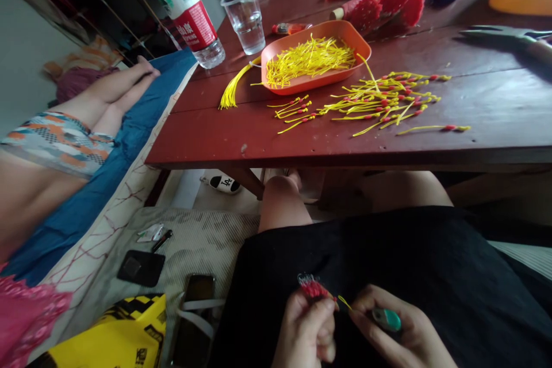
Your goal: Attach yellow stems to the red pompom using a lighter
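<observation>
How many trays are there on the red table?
2: an orange tray holding yellow cords, right of the clear plastic cup, and a yellow-orange tray at the upper right, cut off by the picture's edge. More may lie outside.

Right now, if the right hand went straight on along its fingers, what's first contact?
The small yellow cord loop at the right hand's fingers; just beyond, probably the left hand and its red bundle. Depth is unclear.

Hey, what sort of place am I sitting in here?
Probably a lived-in room at home: there's what looks like a blue-sheeted bed, a slipper on the floor, and a plastic cup on a dark red table.
</observation>
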The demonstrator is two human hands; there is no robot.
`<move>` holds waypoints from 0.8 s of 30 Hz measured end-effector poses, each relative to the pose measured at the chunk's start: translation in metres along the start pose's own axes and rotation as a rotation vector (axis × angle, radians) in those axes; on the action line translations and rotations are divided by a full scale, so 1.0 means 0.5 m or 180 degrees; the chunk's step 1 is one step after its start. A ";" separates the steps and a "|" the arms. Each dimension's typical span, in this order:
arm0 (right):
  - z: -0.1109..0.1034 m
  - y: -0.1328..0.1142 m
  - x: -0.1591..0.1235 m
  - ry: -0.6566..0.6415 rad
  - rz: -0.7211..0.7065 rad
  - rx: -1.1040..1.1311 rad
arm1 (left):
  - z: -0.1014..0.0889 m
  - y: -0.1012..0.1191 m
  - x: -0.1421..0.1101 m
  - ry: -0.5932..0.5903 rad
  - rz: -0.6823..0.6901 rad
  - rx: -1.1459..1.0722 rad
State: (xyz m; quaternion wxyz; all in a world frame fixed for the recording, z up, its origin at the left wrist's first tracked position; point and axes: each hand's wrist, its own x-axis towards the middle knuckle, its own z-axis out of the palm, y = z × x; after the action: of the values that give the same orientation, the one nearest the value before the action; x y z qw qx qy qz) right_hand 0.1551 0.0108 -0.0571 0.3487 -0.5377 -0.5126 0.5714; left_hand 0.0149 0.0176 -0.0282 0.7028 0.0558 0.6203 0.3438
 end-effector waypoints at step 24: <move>-0.009 -0.027 0.008 -0.0302 -0.0202 -0.0449 | -0.003 0.003 -0.001 -0.0124 -0.0257 0.0063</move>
State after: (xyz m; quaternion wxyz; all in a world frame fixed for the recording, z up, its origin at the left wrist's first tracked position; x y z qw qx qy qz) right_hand 0.1567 0.0189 -0.0446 0.3033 -0.5168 -0.5842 0.5473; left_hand 0.0130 0.0182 -0.0273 0.7275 0.0443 0.6116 0.3078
